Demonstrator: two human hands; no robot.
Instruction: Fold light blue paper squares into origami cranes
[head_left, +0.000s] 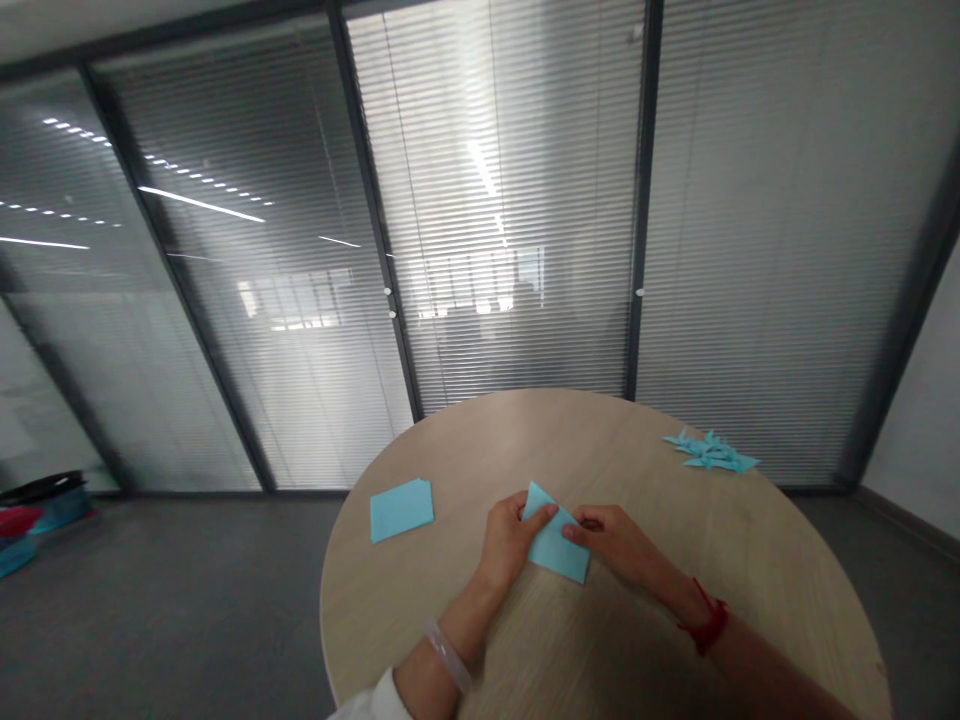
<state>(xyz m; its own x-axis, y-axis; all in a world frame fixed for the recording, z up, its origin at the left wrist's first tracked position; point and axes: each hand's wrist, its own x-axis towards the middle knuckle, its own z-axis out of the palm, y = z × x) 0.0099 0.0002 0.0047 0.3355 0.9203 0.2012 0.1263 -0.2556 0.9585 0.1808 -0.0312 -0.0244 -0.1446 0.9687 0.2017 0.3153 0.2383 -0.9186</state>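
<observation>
My left hand [510,540] and my right hand [609,535] pinch a sheet of light blue paper [555,540] from either side, its corner pointing away from me. The sheet looks folded and tilts slightly above the round wooden table [555,430]. To the left of my hands lies a small stack of light blue paper squares [401,510]. A loose pile of folded light blue paper shapes [709,452] sits near the far right rim, out of reach of both fingertips. A pale bangle [448,655] circles my left wrist, and a red cord bracelet [705,620] circles my right.
A glass partition with slatted blinds [495,200] stands beyond the table. Grey floor surrounds the table. Coloured bags [30,520] lie on the floor at the far left. A dim figure shows behind the blinds.
</observation>
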